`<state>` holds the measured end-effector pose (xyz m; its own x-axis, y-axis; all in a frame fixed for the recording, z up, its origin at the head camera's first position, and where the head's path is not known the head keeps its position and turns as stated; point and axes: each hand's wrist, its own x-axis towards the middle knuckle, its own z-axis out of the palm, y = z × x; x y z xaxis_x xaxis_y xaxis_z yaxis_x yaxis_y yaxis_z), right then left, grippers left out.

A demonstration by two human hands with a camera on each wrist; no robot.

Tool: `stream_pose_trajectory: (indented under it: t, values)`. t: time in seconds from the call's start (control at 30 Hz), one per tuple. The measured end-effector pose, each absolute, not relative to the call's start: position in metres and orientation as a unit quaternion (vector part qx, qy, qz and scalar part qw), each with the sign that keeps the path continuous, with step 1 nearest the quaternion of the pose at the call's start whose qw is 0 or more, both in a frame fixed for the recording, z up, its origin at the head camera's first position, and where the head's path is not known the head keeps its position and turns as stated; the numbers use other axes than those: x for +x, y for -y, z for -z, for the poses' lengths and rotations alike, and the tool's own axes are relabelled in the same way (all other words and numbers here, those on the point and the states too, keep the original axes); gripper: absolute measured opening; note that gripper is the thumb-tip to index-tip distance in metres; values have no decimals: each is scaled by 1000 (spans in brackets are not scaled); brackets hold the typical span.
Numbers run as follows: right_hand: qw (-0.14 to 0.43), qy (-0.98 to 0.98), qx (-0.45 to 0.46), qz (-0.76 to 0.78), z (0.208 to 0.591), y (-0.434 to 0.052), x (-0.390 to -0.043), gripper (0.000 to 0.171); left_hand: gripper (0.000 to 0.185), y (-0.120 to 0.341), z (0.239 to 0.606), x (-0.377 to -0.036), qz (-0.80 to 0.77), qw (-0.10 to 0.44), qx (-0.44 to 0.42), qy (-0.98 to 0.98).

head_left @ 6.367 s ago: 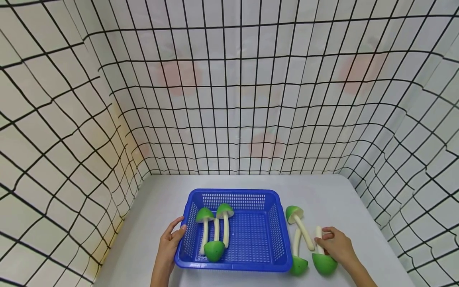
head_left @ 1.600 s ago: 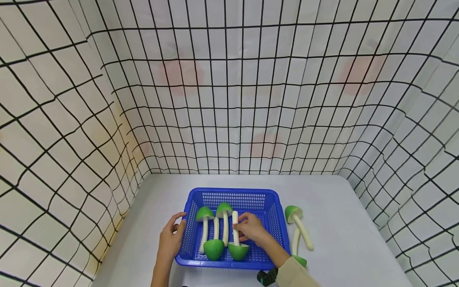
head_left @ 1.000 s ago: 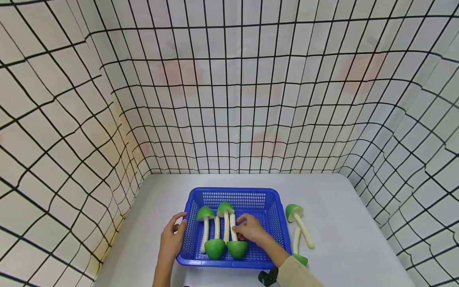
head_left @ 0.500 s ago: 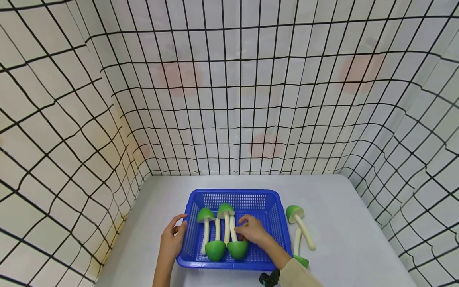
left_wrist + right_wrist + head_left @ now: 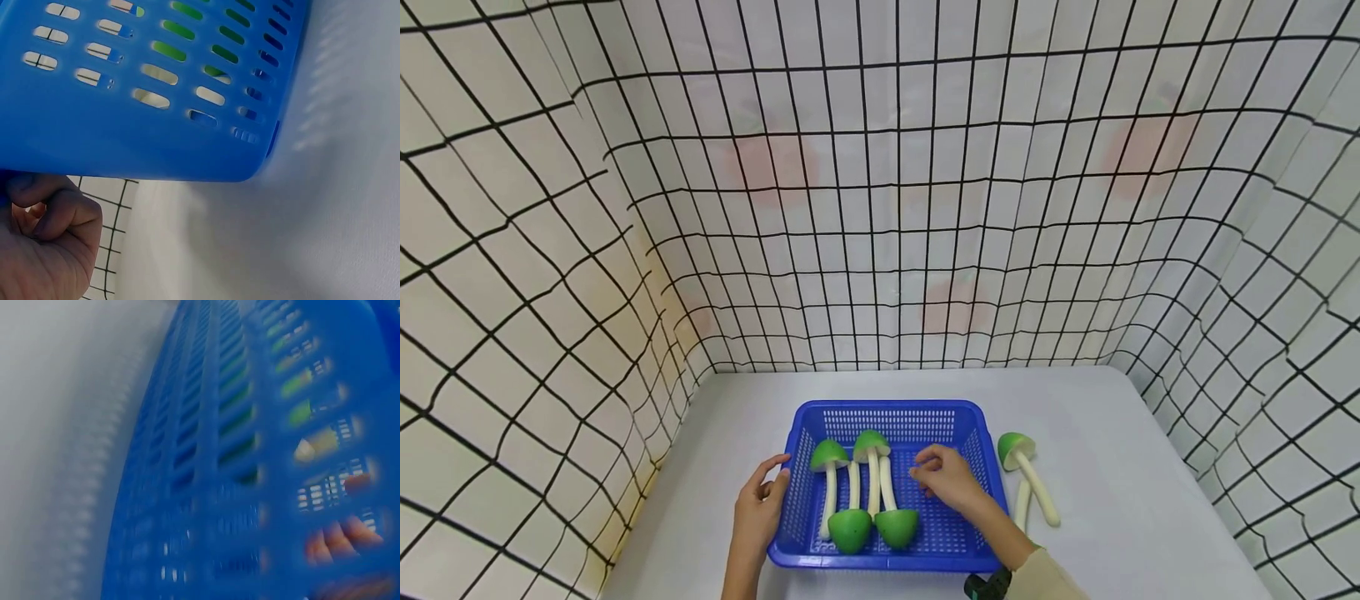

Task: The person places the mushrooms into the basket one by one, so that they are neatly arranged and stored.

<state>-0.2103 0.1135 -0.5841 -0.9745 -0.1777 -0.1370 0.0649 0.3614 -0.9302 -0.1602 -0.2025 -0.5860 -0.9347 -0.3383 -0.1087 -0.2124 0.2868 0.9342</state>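
Observation:
A blue plastic basket with slotted walls stands on the white table. My left hand holds its left rim; in the left wrist view, curled fingers meet the rim. Several toy mushrooms with green caps and white stems lie side by side in the basket's left half, caps pointing alternately away and near. My right hand hovers inside the basket, fingers loosely bent and holding nothing, just right of the rightmost mushroom. In the right wrist view, its fingers show through the blurred basket wall.
Right of the basket, one mushroom lies on the table, crossing the stem of another mushroom whose cap is mostly hidden behind the right forearm. A dark device sits under the right wrist. Black-gridded white cloth walls enclose the table.
My right hand brought a mushroom from the table into the basket, set it beside the others, let go and drew away to the right. My left hand stays at the rim.

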Motion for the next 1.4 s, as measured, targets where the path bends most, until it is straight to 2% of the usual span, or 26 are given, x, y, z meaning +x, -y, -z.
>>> stream_pose_trajectory:
  t: [0.5,0.67,0.9,1.4]
  values:
    - [37,-820,-55,569,554,-154,-207,22,35,198,587,-159,574,71,195,792]
    - [3,-828,-53,558,549,-177,-207,28,35,197,588,-159,582,70,200,785]
    - [-14,-824,-39,565,547,-210,-205,37,33,196,589,-162,594,75,203,775]
    - [-45,-851,-12,523,559,-271,-206,35,35,191,590,-167,597,78,204,772]
